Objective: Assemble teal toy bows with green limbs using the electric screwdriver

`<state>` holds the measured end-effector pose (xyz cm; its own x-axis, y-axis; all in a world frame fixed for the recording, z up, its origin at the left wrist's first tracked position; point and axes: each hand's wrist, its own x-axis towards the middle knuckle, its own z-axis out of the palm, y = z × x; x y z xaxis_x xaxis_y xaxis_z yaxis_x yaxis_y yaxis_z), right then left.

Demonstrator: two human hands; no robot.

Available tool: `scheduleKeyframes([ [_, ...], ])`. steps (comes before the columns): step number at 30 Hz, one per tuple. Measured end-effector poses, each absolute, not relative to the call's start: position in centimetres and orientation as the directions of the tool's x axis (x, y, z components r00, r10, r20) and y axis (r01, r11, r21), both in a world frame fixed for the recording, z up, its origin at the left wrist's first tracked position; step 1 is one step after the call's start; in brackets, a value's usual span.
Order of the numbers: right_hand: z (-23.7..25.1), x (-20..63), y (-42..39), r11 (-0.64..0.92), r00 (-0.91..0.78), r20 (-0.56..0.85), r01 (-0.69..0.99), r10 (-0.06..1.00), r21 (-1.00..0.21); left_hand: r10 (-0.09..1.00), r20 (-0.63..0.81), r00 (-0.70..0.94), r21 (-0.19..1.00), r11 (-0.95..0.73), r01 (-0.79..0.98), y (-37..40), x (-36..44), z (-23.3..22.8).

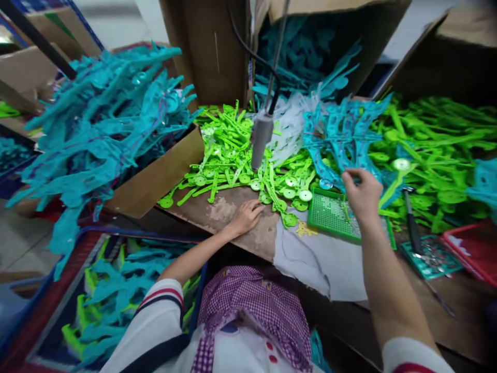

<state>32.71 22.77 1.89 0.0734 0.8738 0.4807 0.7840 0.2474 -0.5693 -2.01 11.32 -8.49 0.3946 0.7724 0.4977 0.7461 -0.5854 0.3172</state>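
Note:
My left hand (246,216) lies on the worn tabletop (225,210), fingers loosely stretched toward the heap of bright green plastic pieces (233,150) with round discs at their ends. No held object shows in it. Above the green mesh basket (330,213) is my right hand (365,194), its fingers curled into a pinch; whatever is between them is too small or hidden. Just behind that hand lie blue plastic frame-like pieces (345,129) on the green ones. Small yellow pieces (306,229) sit beside the basket on a grey cloth (306,261).
A grey cylindrical tool (262,140) hangs over the green heap. Blue pieces (104,124) tower in a carton (163,173) at left, above a crate (89,230) of mixed pieces. At right are a black-handled tool (413,228), a small-parts tray (430,256) and a red tray (471,243).

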Motion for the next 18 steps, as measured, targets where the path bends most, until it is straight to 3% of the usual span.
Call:
scheduleKeyframes([
  [7, 0.9, 32.8, 32.8, 0.007, 0.191, 0.349, 0.87, 0.917, -0.493, 0.764, 0.494, 0.416, 0.27, -0.589, 0.761, 11.0, -1.8, -8.3],
  [11, 0.5, 31.9, 31.9, 0.061, 0.212, 0.428, 0.839, 0.879, -0.541, 0.746, 0.501, 0.438, 0.219, -0.599, 0.77, 11.3, -1.8, -8.5],
  [18, 2.4, 29.7, 23.8, 0.187, 0.126, 0.523, 0.843, 0.843, -0.504, 0.724, 0.527, 0.445, 0.22, -0.622, 0.752, 11.3, -1.8, -8.8],
])
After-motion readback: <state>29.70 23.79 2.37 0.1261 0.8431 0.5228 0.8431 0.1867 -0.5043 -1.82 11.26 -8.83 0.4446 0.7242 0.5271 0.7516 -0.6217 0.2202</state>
